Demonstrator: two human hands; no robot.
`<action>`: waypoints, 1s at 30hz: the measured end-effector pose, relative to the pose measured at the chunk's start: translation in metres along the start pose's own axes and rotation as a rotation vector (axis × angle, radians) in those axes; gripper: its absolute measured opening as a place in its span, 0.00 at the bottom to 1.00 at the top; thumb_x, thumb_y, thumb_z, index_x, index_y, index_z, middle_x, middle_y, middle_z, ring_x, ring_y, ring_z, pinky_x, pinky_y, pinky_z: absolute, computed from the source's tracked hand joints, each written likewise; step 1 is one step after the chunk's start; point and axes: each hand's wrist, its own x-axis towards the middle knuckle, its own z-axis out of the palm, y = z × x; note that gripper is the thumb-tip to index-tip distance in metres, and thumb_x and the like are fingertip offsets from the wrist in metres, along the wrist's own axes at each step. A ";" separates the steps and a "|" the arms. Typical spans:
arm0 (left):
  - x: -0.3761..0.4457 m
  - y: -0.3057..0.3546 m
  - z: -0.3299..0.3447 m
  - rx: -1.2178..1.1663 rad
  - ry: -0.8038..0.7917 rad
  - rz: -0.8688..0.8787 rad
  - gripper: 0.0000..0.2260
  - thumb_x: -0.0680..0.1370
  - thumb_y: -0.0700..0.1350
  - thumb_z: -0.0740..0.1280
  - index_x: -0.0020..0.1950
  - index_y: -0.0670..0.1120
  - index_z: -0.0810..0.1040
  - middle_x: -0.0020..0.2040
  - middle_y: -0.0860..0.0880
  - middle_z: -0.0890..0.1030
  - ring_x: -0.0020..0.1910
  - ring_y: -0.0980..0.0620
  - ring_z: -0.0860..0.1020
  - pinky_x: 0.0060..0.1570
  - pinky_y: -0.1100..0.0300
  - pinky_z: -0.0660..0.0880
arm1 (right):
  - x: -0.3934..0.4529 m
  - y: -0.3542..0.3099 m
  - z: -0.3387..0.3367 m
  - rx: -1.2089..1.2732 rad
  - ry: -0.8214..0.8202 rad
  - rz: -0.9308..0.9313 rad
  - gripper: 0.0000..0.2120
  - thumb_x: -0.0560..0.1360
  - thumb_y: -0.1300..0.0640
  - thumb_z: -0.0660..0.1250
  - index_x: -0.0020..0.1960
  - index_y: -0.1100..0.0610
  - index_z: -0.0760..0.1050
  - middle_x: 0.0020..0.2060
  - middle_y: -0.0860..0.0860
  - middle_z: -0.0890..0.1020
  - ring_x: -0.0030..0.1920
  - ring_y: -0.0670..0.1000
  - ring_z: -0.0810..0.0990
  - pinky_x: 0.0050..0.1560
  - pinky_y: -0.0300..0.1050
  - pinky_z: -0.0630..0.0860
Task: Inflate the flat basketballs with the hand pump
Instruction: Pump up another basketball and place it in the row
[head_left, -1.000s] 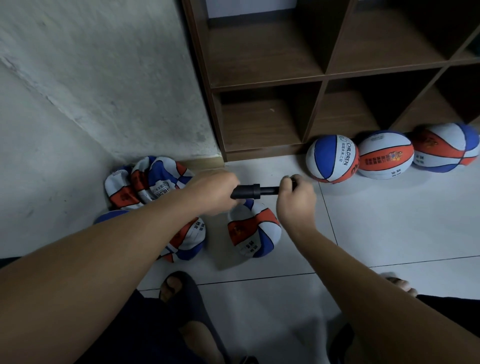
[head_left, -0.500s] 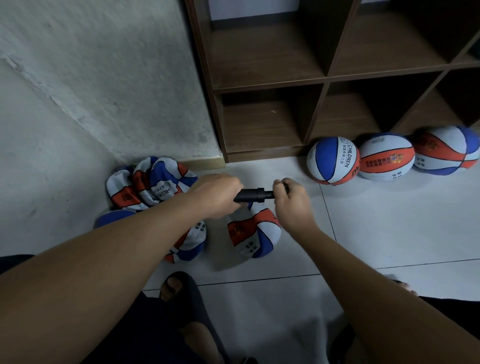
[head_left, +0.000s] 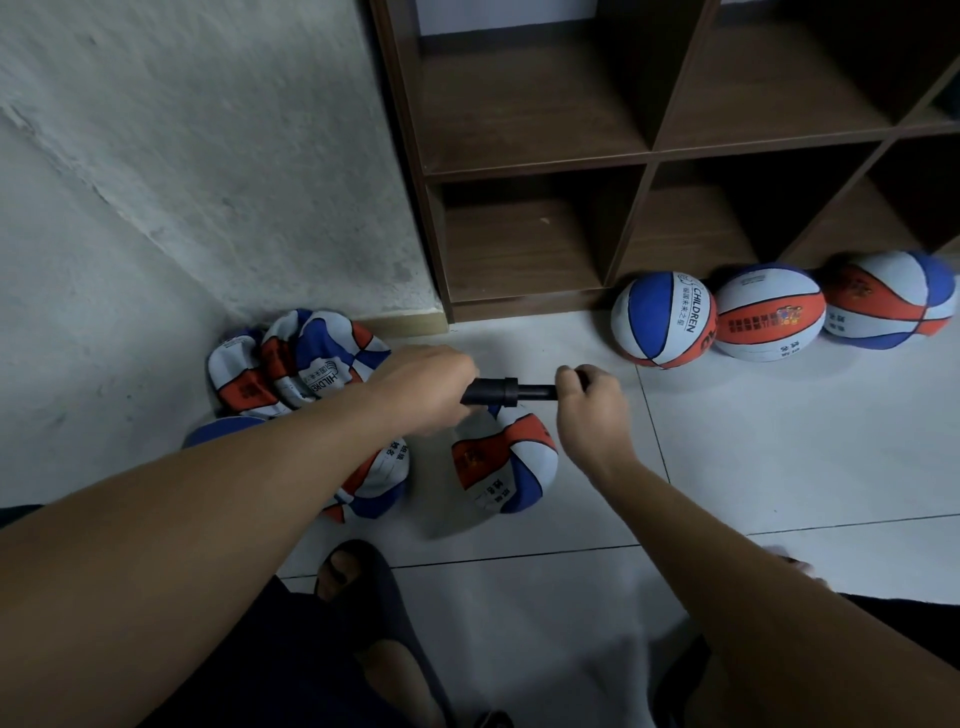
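A: Which step was judged to be in hand?

B: A pumping stroke. The short black plastic hand pump (head_left: 491, 391) was held level above the floor; its barrel was gripped by the curled fingers of the left hand (head_left: 423, 387), and its handle end at 3 o'clock was wrapped by the closed fingers of the right hand (head_left: 589, 410). Only a short length of rod was seen between barrel and handle.

A: And where was the ball being filled?

B: A half-collapsed red, white and blue rubber basketball (head_left: 506, 460) was seen on the pale tiled floor (head_left: 779, 441) directly under the pump. Whether a needle was seated in its valve could not be told.

A: What was the next move thought to call for?

B: The handle would probably have to be drawn out toward 3 o'clock and driven back, with the barrel kept steady so the needle is not bent.

A: How far along was the task?

B: Three round inflated basketballs (head_left: 769, 312) were lined up at 2 o'clock against the shelf foot, while a heap of crumpled flat basketballs (head_left: 291, 358) was left at 9 o'clock by the grey wall, so roughly half was judged done.

A: Any containers?

B: The dark brown wooden cube shelf (head_left: 644, 156) at 12 o'clock; nothing was seen in the visible compartments
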 end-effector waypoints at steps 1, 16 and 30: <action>-0.001 0.003 0.000 -0.004 -0.008 -0.005 0.12 0.82 0.52 0.71 0.41 0.52 0.76 0.36 0.50 0.78 0.32 0.50 0.78 0.31 0.56 0.72 | -0.002 -0.001 0.005 -0.001 -0.021 -0.009 0.18 0.86 0.52 0.60 0.44 0.64 0.73 0.31 0.52 0.72 0.32 0.52 0.70 0.35 0.50 0.66; -0.005 -0.002 -0.010 -0.118 0.029 -0.001 0.14 0.82 0.59 0.72 0.41 0.53 0.78 0.36 0.52 0.80 0.34 0.52 0.79 0.32 0.57 0.69 | 0.007 -0.014 -0.005 0.031 -0.040 -0.056 0.17 0.86 0.51 0.62 0.44 0.62 0.75 0.31 0.51 0.74 0.29 0.46 0.70 0.32 0.45 0.67; -0.006 0.007 -0.013 -0.145 -0.008 -0.028 0.16 0.83 0.57 0.71 0.38 0.52 0.77 0.36 0.51 0.79 0.32 0.50 0.78 0.31 0.57 0.67 | 0.000 -0.011 -0.002 0.148 0.080 0.020 0.12 0.84 0.55 0.61 0.42 0.58 0.69 0.31 0.50 0.68 0.31 0.49 0.66 0.33 0.47 0.64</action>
